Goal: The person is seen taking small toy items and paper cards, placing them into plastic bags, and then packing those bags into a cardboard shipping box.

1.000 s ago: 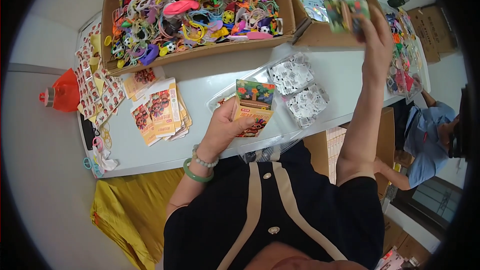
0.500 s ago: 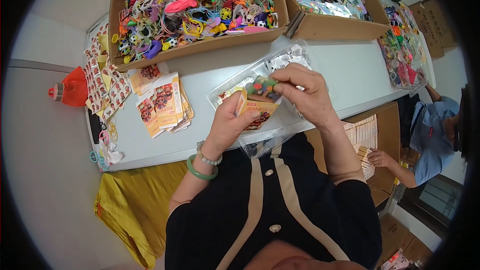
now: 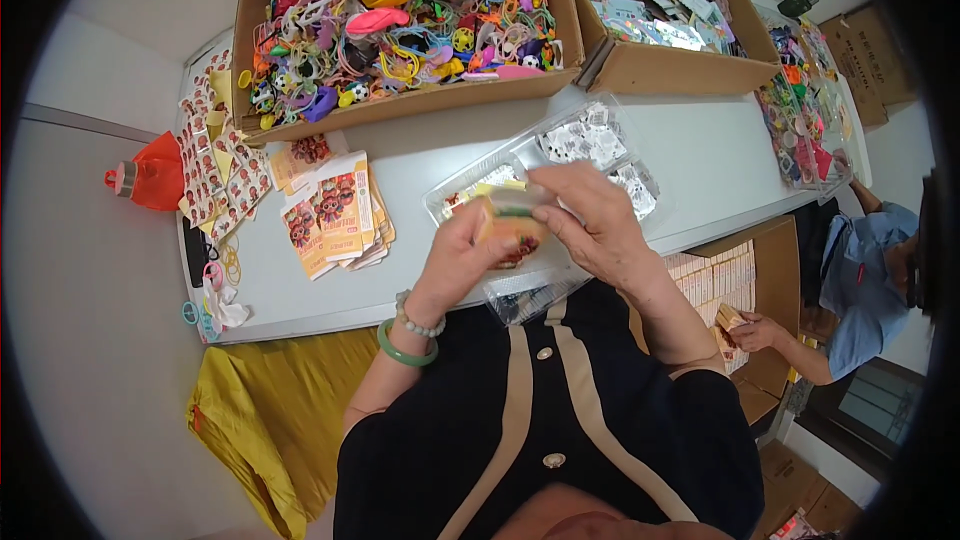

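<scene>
My left hand [image 3: 462, 258] is closed round a small yellow-orange printed carton [image 3: 518, 248], its mouth facing up and away from me. At that mouth my right hand [image 3: 590, 220] has its fingers bent and its thumb against the carton's upper edge; motion blurs them. A thin green edge [image 3: 514, 211] shows inside the opening, the rest of that piece hidden. Beneath both hands lies a clear plastic tray [image 3: 436, 202] with compartments, where black-and-white packets [image 3: 590, 138] fill the far part. To the left rests a stack of flat printed cartons [image 3: 340, 210].
A cardboard box of small colourful toys [image 3: 420, 105] and another holding shiny cards [image 3: 680, 75] line the back. Sticker sheets [image 3: 215, 165] and a red-covered bottle [image 3: 150, 175] are at left. On the right, a co-worker's hand [image 3: 758, 332] grips cartons over a large cardboard box [image 3: 775, 285].
The green, colourful piece my right hand held above the carton has gone down into its mouth. My right hand has lowered onto the opening. The co-worker's hand has lifted some cartons.
</scene>
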The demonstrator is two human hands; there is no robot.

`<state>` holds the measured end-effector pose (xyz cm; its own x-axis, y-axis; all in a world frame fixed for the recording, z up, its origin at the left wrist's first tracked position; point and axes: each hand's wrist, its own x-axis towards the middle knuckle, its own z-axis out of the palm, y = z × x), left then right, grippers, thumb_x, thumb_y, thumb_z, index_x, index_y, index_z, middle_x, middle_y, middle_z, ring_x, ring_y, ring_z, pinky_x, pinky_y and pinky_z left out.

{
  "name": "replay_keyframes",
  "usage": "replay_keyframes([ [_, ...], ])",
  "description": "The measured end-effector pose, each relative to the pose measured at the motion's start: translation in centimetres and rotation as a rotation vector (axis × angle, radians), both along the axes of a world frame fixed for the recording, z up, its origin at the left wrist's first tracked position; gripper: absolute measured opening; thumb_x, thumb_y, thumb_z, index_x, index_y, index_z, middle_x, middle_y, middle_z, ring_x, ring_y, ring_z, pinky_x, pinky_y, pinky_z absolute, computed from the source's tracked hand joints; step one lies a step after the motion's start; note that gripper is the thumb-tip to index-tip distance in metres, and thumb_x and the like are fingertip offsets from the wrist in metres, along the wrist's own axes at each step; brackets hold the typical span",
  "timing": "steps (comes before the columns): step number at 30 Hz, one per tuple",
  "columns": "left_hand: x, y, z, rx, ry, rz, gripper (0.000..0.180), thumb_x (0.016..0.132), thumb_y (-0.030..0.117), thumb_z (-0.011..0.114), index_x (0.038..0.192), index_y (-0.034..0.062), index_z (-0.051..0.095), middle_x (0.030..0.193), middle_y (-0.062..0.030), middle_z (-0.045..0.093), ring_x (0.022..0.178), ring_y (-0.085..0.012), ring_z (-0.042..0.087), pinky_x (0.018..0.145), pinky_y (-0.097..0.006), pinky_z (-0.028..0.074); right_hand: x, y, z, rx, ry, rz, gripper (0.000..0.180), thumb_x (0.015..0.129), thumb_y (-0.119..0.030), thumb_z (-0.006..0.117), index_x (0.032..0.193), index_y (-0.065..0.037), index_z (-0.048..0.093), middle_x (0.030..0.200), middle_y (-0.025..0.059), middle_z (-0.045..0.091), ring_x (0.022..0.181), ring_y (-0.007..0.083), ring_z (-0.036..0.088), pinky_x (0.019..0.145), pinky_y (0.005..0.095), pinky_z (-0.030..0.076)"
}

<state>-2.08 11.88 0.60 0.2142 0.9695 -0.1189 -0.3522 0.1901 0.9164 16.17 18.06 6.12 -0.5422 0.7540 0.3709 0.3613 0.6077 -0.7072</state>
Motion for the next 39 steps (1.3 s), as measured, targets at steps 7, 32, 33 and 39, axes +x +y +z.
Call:
replay_keyframes([
  [7,-2.2,-0.6,-0.2,0.131,0.088,-0.042,0.034,0.086,0.017,0.063,0.113,0.0009,0.052,0.102,-0.0028,0.058,0.093,-0.0075,0.051,0.079,-0.023,0.044,-1.9,3.1,1.0,-0.312,-0.063,0.307,0.014,0.084,-0.012,0.06,0.091,0.0,0.063,0.082,0.0109,0.064,0.076,0.0228,0.062,0.067,0.0314,0.047],
  [32,-5.2,-2.4,-2.2,-0.017,-0.187,0.306,0.037,0.088,0.017,0.059,0.117,-0.0013,0.048,0.111,-0.0104,0.059,0.099,-0.0167,0.059,0.088,-0.031,0.048,-7.2,17.1,-0.9,-0.03,-0.866,0.042,0.035,0.078,-0.034,0.063,0.099,-0.007,0.063,0.094,0.0141,0.064,0.092,0.031,0.059,0.078,0.0397,0.046],
  [33,-5.2,-2.2,-2.4,-0.014,-0.164,0.29,0.036,0.088,0.016,0.059,0.117,-0.0017,0.048,0.11,-0.0106,0.06,0.098,-0.0167,0.059,0.087,-0.031,0.048,-7.7,17.4,-0.4,-0.086,-0.965,0.056,0.038,0.078,-0.036,0.062,0.102,-0.006,0.063,0.096,0.015,0.063,0.095,0.0315,0.059,0.08,0.0405,0.046],
  [39,-5.9,-2.3,-2.6,-0.049,-0.066,0.324,0.038,0.089,0.022,0.058,0.118,-0.0003,0.049,0.099,-0.0122,0.063,0.086,-0.021,0.063,0.075,-0.034,0.053,-10.1,18.2,-2.6,-0.09,-0.926,0.033,0.028,0.069,-0.017,0.058,0.092,-0.005,0.067,0.092,0.0152,0.066,0.089,0.0308,0.063,0.076,0.0453,0.049],
])
